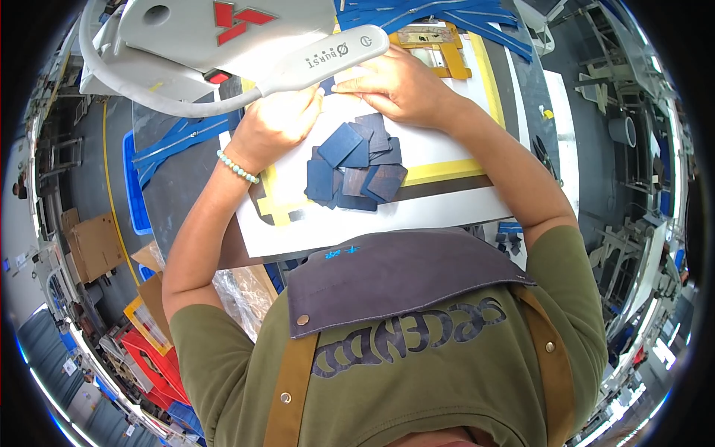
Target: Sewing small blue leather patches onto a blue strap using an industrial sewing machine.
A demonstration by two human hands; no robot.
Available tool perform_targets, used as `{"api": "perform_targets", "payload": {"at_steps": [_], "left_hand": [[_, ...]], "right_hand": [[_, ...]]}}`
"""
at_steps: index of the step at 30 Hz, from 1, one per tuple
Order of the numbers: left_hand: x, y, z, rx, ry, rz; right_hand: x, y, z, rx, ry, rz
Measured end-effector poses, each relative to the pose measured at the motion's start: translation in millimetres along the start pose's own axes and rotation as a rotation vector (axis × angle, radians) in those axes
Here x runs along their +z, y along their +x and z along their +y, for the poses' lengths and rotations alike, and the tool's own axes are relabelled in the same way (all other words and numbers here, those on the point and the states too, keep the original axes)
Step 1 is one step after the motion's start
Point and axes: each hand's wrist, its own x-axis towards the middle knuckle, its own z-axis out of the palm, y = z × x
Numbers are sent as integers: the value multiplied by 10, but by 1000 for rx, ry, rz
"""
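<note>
We see a small dark blue patch (328,86) on the white sheet (320,232), between the fingertips of both hands and partly covered by them. The left hand (281,123) comes at it from the left with its fingers curled, the tips at the patch's edge; we cannot tell whether its grip is closed on it. The right hand (406,86) lies on the other side, fingers stretched toward the patch, and we cannot tell whether that grip holds it either.

Just nearer to us than the hands, we find a loose pile of dark blue patches (354,167), overlapping at various angles on the same sheet. Yellow tape (439,171) runs along the sheet, which lies on a grey surface (175,186). Above the hands we see a grey lamp (328,59) with a bent cord, in front of a pale machine (179,45) bearing a red badge. Beyond the right hand lies a yellow-brown frame (456,59), with blue zipper strips (477,26) behind it; more blue strips (175,143) lie on the left.

A beaded bracelet (238,167) circles the left wrist. Farther out on the left, we see a blue bin (137,190) and a cardboard box (93,246).
</note>
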Motion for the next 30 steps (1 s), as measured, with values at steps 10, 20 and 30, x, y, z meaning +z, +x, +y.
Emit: {"api": "perform_targets", "payload": {"at_steps": [10,20,30], "left_hand": [[-17,99,-109,137,43,-68],[150,171,-258,602,644,-257],[-87,52,13,45,25,-34]], "right_hand": [[28,-7,-33,2,-44,-28],[44,43,-82,-13,-25,23],[28,10,-74,-69,39,76]]}}
